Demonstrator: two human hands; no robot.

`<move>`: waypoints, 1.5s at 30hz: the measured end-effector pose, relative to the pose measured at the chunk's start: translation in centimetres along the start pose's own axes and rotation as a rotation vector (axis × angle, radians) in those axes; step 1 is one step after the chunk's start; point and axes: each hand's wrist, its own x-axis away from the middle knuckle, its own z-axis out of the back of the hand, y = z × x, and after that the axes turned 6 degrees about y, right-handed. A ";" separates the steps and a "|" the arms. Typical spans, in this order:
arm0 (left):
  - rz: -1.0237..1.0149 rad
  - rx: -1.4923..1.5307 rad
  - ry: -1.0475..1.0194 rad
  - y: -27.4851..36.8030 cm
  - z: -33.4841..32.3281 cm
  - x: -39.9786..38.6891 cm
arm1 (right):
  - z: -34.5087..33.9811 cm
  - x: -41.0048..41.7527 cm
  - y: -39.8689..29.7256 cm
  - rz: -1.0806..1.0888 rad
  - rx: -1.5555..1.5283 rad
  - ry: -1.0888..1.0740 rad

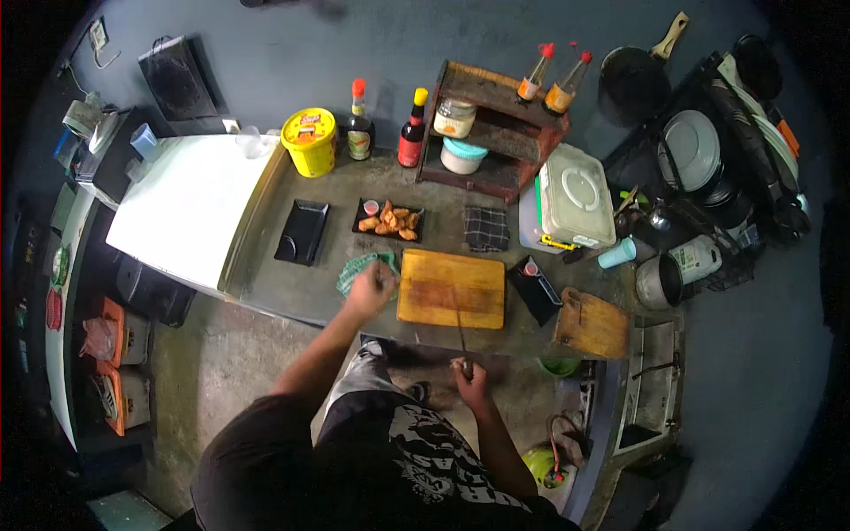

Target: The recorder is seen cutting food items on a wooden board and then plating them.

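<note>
In my right hand is the handle of a knife, held at the counter's front edge. Its thin blade points away from me, over a wooden cutting board. My left hand is blurred, with fingers curled, at a crumpled green-and-white cloth left of the board; whether it grips the cloth is unclear. Behind the board, a black rectangular plate bears several fried, browned pieces and a small cup of red sauce.
Another black plate lies at left; a third, with a sauce cup, lies right of the board. A smaller wooden board sits near the sink. Sauce bottles, a yellow tub, a wooden shelf and a lidded box line the back.
</note>
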 end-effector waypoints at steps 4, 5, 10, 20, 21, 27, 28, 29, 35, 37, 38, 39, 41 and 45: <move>-0.064 -0.105 0.271 -2.5 -2.3 -8.5 | 1.3 -0.5 -2.8 0.047 -0.007 0.170; -0.088 -0.245 0.333 -4.1 -2.8 -10.2 | 1.6 -0.9 -4.5 0.027 -0.010 0.166; -0.129 -0.376 0.160 -7.4 -5.6 -14.1 | 2.6 -0.9 -4.9 -0.231 0.072 0.095; -0.299 -0.313 0.145 -11.1 -4.5 -14.0 | 1.8 -2.9 -6.8 -0.507 0.180 0.001; -0.257 -0.309 0.123 -11.0 -4.4 -13.8 | 1.8 -3.0 -6.7 -0.466 0.167 0.031; -0.236 -0.206 0.073 -8.2 -3.6 -14.5 | 2.9 -6.2 -7.8 -0.370 0.071 0.134; -0.238 -0.215 0.066 -7.6 -3.8 -14.7 | 3.7 -7.1 -8.3 -0.412 0.092 0.096; -0.172 -0.231 0.068 -7.0 -4.0 -14.7 | 4.3 -7.4 -8.4 -0.454 0.113 0.054; -0.058 -0.177 0.203 -3.7 -6.1 -13.1 | 10.0 -9.5 -5.4 -0.367 0.091 -0.034; -0.139 -0.240 0.200 0.3 -8.2 -11.8 | 13.0 -9.2 -4.7 -0.331 0.093 -0.018; -0.212 -0.276 0.194 2.8 -10.2 -11.0 | 14.6 -8.8 -4.1 -0.308 0.040 0.015; -0.272 -0.191 0.179 4.7 -12.6 -10.1 | 16.0 -8.1 -3.7 -0.282 -0.017 0.044; 0.141 0.517 0.141 5.5 -19.5 -6.5 | 18.8 -6.8 -1.6 -0.263 -0.102 0.107; -0.625 0.053 -0.297 14.7 -36.8 -0.7 | 23.9 -2.0 10.1 -0.146 -0.081 0.356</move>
